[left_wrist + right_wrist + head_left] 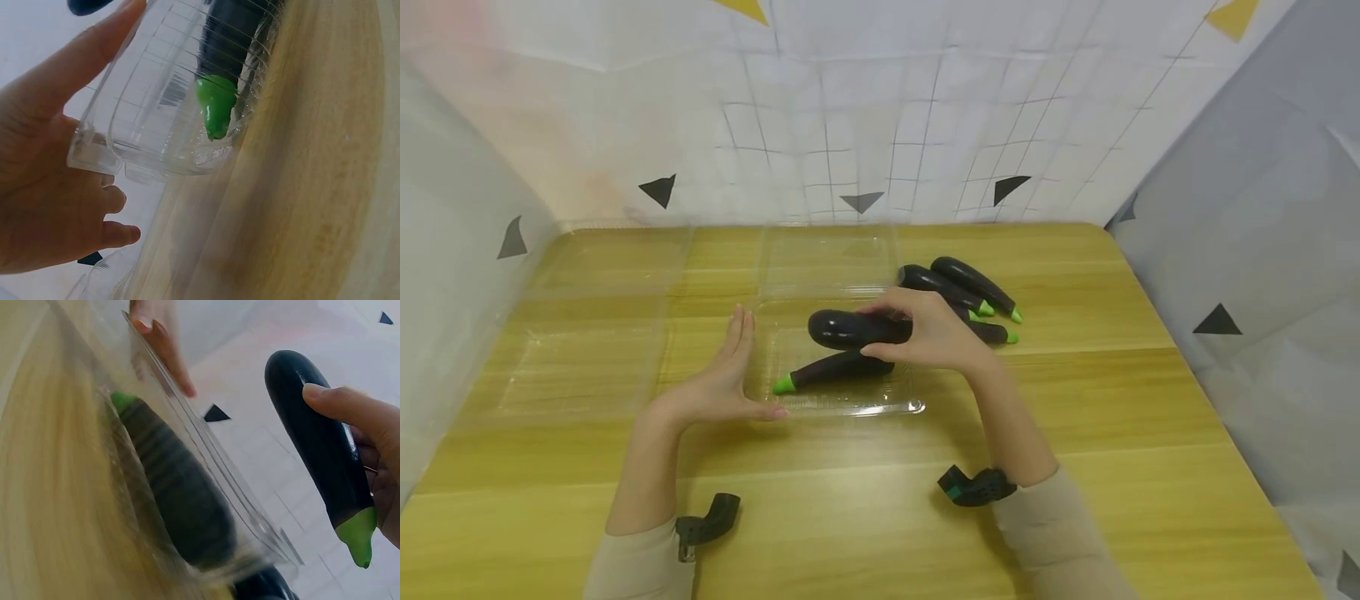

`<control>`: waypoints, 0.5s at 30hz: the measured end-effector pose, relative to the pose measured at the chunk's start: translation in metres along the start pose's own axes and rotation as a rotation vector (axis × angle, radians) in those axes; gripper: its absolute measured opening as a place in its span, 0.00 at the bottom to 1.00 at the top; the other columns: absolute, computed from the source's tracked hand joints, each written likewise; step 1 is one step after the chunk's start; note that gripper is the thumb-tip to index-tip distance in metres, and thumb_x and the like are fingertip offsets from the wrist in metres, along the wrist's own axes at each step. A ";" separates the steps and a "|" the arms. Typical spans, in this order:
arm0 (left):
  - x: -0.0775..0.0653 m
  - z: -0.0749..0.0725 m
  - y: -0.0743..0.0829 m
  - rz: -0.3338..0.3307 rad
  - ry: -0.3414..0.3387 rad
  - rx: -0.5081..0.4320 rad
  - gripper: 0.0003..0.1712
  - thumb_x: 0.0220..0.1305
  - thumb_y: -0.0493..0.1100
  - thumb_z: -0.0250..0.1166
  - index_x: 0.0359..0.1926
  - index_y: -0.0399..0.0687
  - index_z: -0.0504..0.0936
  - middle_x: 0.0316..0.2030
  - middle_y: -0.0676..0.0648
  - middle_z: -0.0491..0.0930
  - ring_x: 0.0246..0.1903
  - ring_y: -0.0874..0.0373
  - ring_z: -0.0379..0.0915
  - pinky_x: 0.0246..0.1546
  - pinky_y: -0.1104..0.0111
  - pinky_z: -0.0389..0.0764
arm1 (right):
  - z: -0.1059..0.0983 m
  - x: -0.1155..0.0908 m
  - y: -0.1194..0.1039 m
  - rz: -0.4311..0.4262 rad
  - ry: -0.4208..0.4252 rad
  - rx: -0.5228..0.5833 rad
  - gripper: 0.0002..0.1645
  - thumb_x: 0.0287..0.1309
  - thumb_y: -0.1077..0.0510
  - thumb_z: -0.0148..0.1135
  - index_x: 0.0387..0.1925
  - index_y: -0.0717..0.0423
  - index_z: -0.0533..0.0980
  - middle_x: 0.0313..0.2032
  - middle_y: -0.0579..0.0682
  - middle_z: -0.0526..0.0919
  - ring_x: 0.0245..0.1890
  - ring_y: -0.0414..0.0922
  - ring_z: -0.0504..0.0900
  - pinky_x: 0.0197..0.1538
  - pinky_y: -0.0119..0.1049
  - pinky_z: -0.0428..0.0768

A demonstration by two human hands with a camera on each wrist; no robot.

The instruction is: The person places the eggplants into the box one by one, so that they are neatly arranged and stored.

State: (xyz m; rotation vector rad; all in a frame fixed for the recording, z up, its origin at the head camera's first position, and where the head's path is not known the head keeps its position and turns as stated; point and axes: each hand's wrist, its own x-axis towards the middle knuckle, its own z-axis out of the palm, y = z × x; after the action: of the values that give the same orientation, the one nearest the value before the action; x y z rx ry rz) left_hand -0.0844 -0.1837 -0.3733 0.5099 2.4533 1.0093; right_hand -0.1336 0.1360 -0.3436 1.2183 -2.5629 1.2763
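Right hand gripped eggplant above clear tray. Second eggplant lay inside tray, green stem end leftward. Left hand grasped nothing: fingers extended beside tray's left side, thumb at near corner. Loose eggplants lay grouped on wooden bench, right of tray. Further clear containers stood on bench, left of left hand.

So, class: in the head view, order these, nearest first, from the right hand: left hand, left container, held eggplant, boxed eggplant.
1. Held eggplant, in the right hand.
2. Boxed eggplant, inside the right container.
3. Left hand, at that container's left side.
4. Left container, farther left.
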 end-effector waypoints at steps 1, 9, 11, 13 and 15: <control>0.000 0.000 0.000 -0.001 0.000 0.000 0.82 0.46 0.61 0.76 0.70 0.44 0.14 0.68 0.44 0.05 0.69 0.45 0.08 0.66 0.39 0.37 | 0.003 0.003 -0.001 -0.005 -0.004 -0.009 0.26 0.48 0.51 0.76 0.49 0.52 0.81 0.45 0.41 0.83 0.45 0.37 0.79 0.47 0.36 0.78; 0.001 0.000 -0.002 -0.003 -0.001 -0.015 0.82 0.46 0.60 0.76 0.70 0.45 0.14 0.68 0.44 0.05 0.69 0.43 0.09 0.66 0.39 0.38 | 0.025 0.025 -0.009 -0.029 -0.050 -0.135 0.27 0.49 0.50 0.75 0.51 0.53 0.80 0.47 0.44 0.83 0.47 0.39 0.79 0.50 0.33 0.77; 0.001 0.000 -0.003 -0.004 -0.001 -0.017 0.81 0.46 0.60 0.76 0.70 0.45 0.14 0.68 0.45 0.05 0.69 0.42 0.10 0.66 0.39 0.39 | 0.030 0.030 -0.010 -0.010 -0.075 -0.195 0.26 0.51 0.51 0.74 0.52 0.53 0.80 0.48 0.45 0.83 0.49 0.41 0.79 0.53 0.34 0.76; 0.001 0.000 -0.003 -0.006 -0.001 -0.019 0.81 0.47 0.59 0.76 0.70 0.45 0.14 0.68 0.45 0.05 0.69 0.42 0.11 0.65 0.38 0.39 | 0.035 0.033 -0.011 0.027 -0.105 -0.253 0.26 0.52 0.52 0.73 0.54 0.53 0.79 0.49 0.46 0.82 0.51 0.43 0.78 0.55 0.36 0.75; 0.002 0.001 -0.003 -0.009 0.002 -0.020 0.81 0.47 0.58 0.76 0.70 0.44 0.15 0.68 0.45 0.05 0.69 0.42 0.11 0.66 0.39 0.39 | 0.039 0.036 -0.009 0.067 -0.139 -0.301 0.26 0.54 0.54 0.71 0.55 0.53 0.78 0.51 0.47 0.82 0.52 0.45 0.78 0.56 0.38 0.75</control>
State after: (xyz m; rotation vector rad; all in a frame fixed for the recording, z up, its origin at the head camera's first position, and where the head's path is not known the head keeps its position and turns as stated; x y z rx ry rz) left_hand -0.0859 -0.1846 -0.3761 0.4918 2.4427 1.0299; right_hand -0.1411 0.0827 -0.3510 1.2066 -2.7829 0.7976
